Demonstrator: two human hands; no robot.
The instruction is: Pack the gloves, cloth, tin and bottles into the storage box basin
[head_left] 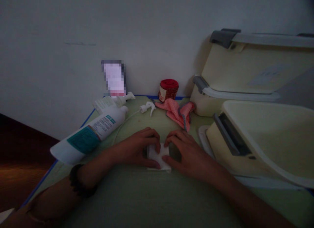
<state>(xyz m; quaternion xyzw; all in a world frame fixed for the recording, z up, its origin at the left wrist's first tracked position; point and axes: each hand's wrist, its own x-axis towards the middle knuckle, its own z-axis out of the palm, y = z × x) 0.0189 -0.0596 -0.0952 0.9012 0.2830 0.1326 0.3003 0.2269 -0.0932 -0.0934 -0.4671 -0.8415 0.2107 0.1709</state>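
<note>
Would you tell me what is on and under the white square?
Fingertips of the left hand and right hand touch the white square; the table shows around it, but what's underneath is covered.

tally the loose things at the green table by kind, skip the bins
Bottles: 2 (teal-labelled bottle, pump bottle)
Trigger sprayer head: 1
Phone: 1
Red roll: 1
Pink cloth: 1
Folded white piece: 1
Total: 7

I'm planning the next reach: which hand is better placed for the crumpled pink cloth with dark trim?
Probably the right hand: it is nearer the crumpled pink cloth, which lies just beyond it. The left hand sits farther off. Both hands are at the flat, white, squarish piece.
</note>
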